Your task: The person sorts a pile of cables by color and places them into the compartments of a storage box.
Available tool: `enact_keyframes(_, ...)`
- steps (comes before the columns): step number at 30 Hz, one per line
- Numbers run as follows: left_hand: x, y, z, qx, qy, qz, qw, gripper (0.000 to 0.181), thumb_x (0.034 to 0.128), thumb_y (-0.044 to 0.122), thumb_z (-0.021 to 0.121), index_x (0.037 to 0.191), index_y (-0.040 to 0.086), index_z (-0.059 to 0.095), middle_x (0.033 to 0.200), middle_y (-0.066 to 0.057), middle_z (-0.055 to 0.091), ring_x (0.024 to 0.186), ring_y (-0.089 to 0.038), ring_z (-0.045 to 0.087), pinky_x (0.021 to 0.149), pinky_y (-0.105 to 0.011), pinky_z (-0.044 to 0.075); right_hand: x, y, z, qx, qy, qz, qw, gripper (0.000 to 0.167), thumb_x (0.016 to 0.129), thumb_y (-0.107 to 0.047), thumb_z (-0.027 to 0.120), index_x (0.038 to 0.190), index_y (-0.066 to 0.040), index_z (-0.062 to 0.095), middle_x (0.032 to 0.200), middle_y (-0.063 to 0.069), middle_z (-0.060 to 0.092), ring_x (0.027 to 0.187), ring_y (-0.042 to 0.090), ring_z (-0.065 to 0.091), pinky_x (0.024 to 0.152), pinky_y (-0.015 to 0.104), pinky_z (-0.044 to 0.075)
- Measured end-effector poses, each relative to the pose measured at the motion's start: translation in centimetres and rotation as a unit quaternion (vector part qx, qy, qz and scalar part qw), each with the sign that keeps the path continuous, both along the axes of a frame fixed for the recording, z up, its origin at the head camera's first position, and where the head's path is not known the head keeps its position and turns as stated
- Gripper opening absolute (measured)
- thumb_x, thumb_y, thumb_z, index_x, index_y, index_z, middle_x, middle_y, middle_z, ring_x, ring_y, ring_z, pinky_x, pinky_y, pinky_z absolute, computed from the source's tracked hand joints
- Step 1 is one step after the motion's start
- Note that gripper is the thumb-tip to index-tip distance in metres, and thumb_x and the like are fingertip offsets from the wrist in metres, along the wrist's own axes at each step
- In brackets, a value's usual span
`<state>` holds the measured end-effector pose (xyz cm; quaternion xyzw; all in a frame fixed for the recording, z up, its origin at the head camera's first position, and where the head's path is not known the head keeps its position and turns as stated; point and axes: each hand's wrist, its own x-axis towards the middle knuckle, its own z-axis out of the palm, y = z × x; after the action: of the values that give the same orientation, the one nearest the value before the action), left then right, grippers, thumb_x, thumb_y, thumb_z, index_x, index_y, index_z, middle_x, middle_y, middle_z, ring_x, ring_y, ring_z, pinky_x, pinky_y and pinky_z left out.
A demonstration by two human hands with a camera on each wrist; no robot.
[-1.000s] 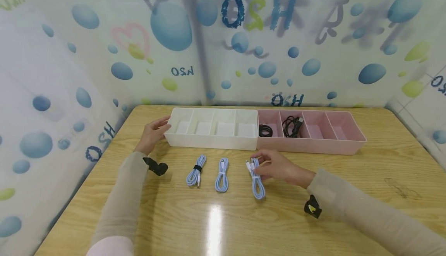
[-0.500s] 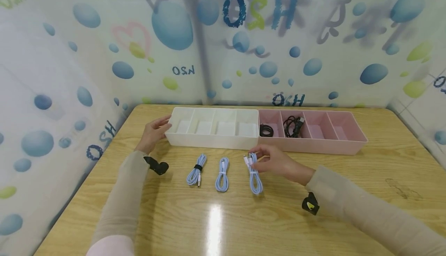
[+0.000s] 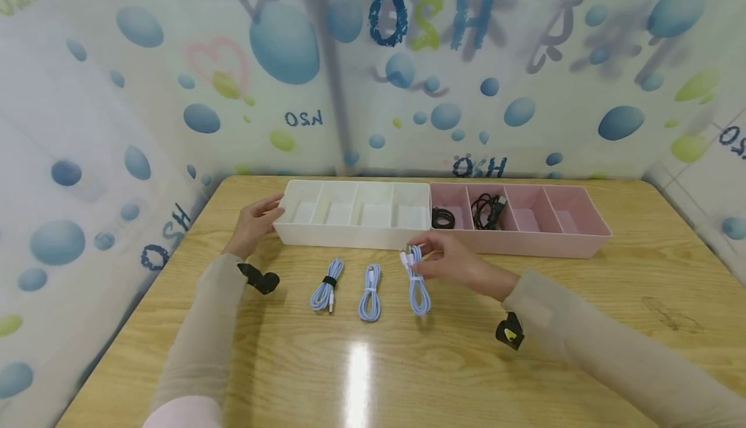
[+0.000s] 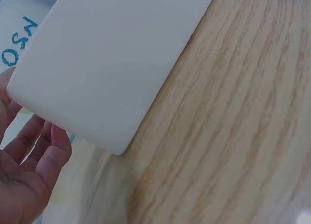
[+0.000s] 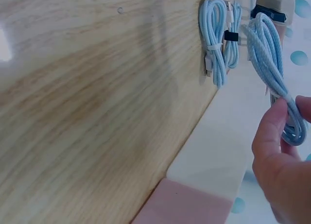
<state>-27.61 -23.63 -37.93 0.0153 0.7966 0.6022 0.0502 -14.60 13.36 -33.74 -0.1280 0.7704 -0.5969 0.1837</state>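
Observation:
In the head view my right hand (image 3: 451, 263) pinches a bundled light blue charging cable (image 3: 419, 295) near its plug end, just in front of the boxes. The right wrist view shows the thumb and fingers on this cable (image 5: 267, 54), its loops hanging past them. My left hand (image 3: 253, 224) rests against the left end of the white divided box (image 3: 355, 236), fingers loosely bent in the left wrist view. Two more light blue cables lie on the table: one with a black strap (image 3: 327, 285), the other a tied bundle (image 3: 370, 293).
A pink divided box (image 3: 524, 245) adjoins the white one on the right. Its two left compartments hold a coiled black cable (image 3: 444, 219) and a black USB cable (image 3: 488, 213). Both boxes stand on a wooden table (image 3: 280, 363) before a patterned curtain (image 3: 373, 111).
My right hand has lifted the light blue cable and moved it a little left and toward the white box. My left hand stays at the box's end.

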Motion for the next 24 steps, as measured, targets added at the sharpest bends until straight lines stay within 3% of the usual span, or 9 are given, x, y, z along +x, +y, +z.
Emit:
enact_keyframes(10, 0.1, 0.1, 0.1, 0.003, 0.005, -0.002, 1.0000, 0.049, 0.0893, 0.022, 0.054, 0.134, 0.008, 0.039, 0.127, -0.016, 0.040, 0.089, -0.007, 0.050, 0.067, -0.019, 0.047, -0.7, -0.5, 1.4, 0.006, 0.000, -0.004, 1.0000, 0.040, 0.083, -0.004, 0.059, 0.119, 0.005, 0.046, 0.104, 0.020, 0.051, 0.086, 0.022, 0.057, 0.076, 0.040, 0.048)
enact_keyframes(24, 0.1, 0.0, 0.1, 0.002, 0.006, -0.007, 1.0000, 0.051, 0.0890, 0.023, 0.054, 0.135, 0.008, 0.038, 0.129, -0.018, 0.039, 0.089, -0.006, 0.050, 0.068, -0.019, 0.047, -2.1, -0.8, 2.4, 0.022, -0.019, -0.044, 0.9986, 0.039, 0.082, -0.005, 0.061, 0.118, 0.001, 0.049, 0.099, 0.016, 0.053, 0.084, 0.021, 0.057, 0.076, 0.038, 0.048)
